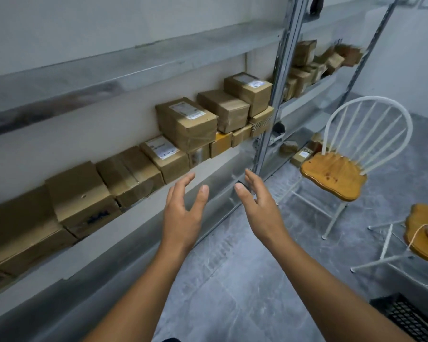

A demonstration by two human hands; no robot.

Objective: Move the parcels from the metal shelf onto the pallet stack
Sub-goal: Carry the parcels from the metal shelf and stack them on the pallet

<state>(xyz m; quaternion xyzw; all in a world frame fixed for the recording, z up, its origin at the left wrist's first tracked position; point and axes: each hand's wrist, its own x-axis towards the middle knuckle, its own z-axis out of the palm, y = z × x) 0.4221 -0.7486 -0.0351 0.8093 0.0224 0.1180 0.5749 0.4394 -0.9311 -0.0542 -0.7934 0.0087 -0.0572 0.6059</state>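
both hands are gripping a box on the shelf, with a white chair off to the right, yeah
Not quite. The head view shows the left hand and right hand open and empty, held short of the boxes on the shelf; neither grips a box. The white chair does stand off to the right.

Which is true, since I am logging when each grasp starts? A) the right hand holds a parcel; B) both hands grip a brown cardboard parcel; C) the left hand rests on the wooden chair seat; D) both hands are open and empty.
D: the left hand and right hand hover open, fingers spread, short of the brown cardboard parcels on the grey metal shelf.
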